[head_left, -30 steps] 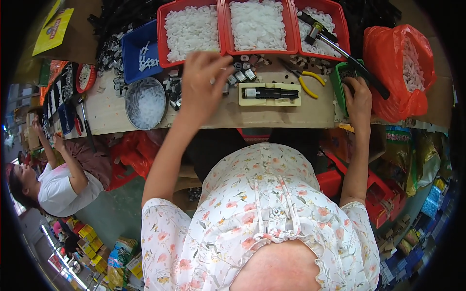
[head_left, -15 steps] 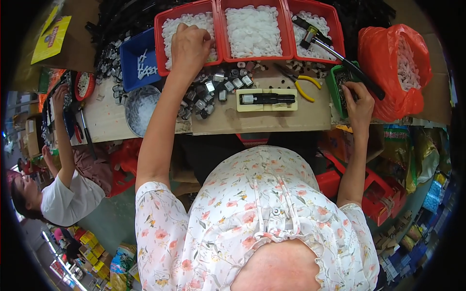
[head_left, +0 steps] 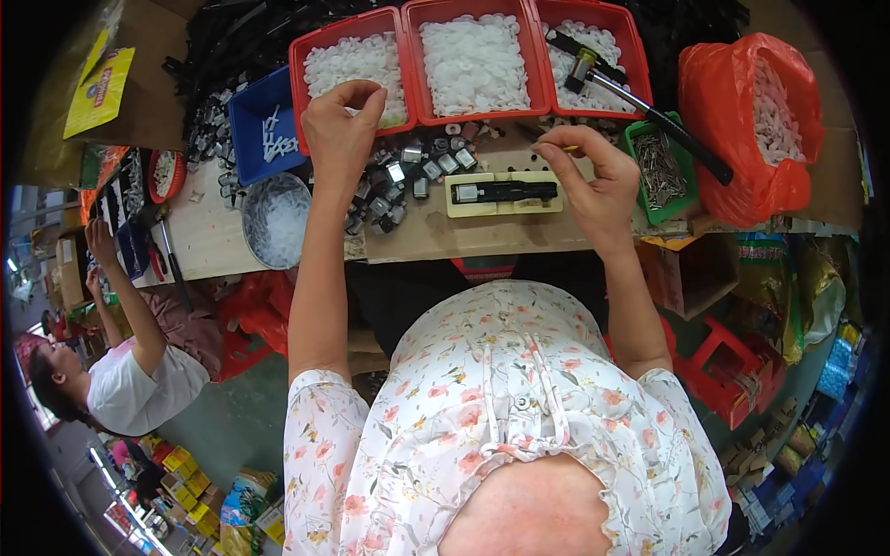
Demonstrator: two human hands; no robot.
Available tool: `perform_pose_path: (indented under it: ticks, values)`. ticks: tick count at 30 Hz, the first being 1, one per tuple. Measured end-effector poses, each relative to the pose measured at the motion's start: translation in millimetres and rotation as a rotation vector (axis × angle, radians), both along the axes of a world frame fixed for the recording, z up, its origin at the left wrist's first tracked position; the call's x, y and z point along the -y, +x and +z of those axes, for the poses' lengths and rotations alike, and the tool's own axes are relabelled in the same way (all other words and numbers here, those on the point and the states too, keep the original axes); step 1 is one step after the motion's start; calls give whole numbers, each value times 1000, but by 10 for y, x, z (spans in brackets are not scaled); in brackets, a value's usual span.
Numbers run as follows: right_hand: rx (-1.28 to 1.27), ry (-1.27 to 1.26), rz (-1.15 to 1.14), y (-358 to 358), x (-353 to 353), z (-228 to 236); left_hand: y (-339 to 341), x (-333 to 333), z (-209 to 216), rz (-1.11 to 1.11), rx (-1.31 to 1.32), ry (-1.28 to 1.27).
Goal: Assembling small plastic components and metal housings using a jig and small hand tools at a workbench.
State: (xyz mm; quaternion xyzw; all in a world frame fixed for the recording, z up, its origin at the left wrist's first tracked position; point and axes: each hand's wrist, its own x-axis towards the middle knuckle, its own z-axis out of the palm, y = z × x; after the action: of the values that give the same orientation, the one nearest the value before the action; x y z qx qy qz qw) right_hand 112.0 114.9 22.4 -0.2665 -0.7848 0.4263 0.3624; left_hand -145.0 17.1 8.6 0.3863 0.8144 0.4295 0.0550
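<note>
My left hand hovers over the near edge of the left red bin, thumb and fingertips pinched; whatever they hold is too small to make out. My right hand is raised just right of a cream fixture block, its thumb and forefinger closed together on something too small to name. In the block lies a long black part with a silver metal piece at its left end. The green bin of thin metal pins stands right of my right hand. Pliers are mostly hidden behind that hand.
Red bins of small white plastic pieces line the back. A hammer rests across the right bin. Metal-and-black parts lie loose, beside a bowl and a blue bin. A red bag stands right; a co-worker sits left.
My right hand has left the green bin and moved left to the fixture block. My left hand has drawn back toward me from inside the left red bin. The view has shifted slightly.
</note>
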Motion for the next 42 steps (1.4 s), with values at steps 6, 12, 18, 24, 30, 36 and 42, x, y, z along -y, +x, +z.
perform_pose_path:
  ticks: [6, 12, 18, 24, 30, 36, 42]
  values:
    - [-78, -179, 76, -183, 91, -5, 114, 91, 44, 1, 561, 80]
    - [-260, -180, 97, -402, 165, -4, 686, 182, -97, -275, 1569, 393]
    - [-245, -91, 103, -318, 152, -35, 893, 199, -105, -360, 1819, 457]
    - [-261, -72, 96, -233, 131, -79, 977, 153, -142, -366, 1857, 445]
    - [-267, -38, 96, -211, 114, -70, 1025, 153, -144, -362, 1889, 448]
    - [-198, -3, 65, -254, 157, -69, 1074, 190, -166, -361, 1942, 496]
    - [-134, 125, 10, -174, 211, -125, 1170, 259, -201, -247, 1881, 546]
